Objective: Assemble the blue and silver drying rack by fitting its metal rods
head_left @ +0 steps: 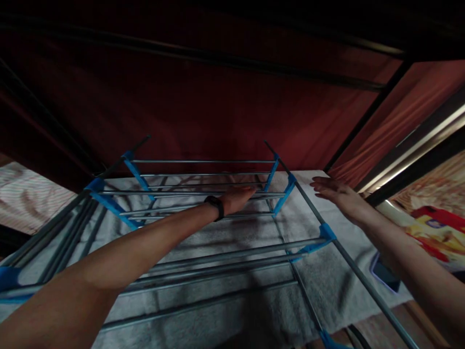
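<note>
A metal rod rack (232, 252) with blue plastic brackets lies on a white towel-like cloth (250, 237). My left hand (238, 199), with a black band at the wrist, reaches across it. That hand is over the far rods, its fingers pointing right and appearing stretched out; whether it touches a rod is unclear. My right hand (336, 194) is held open, fingers apart, beyond the right side pole (308, 201), with nothing in it. The nearest blue bracket (291, 182) on that pole is to its left.
Dark red fabric (218, 106) on a dark frame hangs close behind the rack. A phone-like object (385, 274) lies at the cloth's right edge, near a colourful printed packet (436, 232). Several loose rods (69, 242) lie at the left.
</note>
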`<state>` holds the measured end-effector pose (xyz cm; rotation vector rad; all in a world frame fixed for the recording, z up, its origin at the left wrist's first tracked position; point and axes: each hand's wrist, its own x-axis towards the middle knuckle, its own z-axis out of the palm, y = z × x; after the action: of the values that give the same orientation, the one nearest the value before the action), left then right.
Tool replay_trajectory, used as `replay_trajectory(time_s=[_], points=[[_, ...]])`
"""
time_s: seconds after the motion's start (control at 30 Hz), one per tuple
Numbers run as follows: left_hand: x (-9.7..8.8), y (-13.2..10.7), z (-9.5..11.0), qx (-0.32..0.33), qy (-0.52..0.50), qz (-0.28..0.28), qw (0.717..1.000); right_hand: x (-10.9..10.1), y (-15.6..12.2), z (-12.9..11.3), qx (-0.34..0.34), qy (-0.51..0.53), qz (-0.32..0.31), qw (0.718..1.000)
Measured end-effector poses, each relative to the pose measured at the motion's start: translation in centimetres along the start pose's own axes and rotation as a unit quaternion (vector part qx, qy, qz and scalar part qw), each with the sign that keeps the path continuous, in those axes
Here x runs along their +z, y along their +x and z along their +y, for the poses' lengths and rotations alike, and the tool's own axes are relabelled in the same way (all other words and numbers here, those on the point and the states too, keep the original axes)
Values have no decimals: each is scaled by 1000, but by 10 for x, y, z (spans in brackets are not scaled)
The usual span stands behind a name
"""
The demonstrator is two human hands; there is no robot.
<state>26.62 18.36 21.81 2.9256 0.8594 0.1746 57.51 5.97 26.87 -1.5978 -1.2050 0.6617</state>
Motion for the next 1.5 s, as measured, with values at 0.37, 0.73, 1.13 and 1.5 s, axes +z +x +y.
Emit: replay_trajectory(time_s=[0.37,0.73,1.13,1.5], points=[[-4,14,-4,-48,1,44,998,58,59,59,3,71,17,997],[-15,16,-3,-24,22,84,996,63,51,46,13,37,35,999],[-9,13,1,-35,1,56,998,65,50,50,-9,19,14,1000],[-12,13,0,-43,-11,47,998,60,42,33,-138,-290,16,947]])
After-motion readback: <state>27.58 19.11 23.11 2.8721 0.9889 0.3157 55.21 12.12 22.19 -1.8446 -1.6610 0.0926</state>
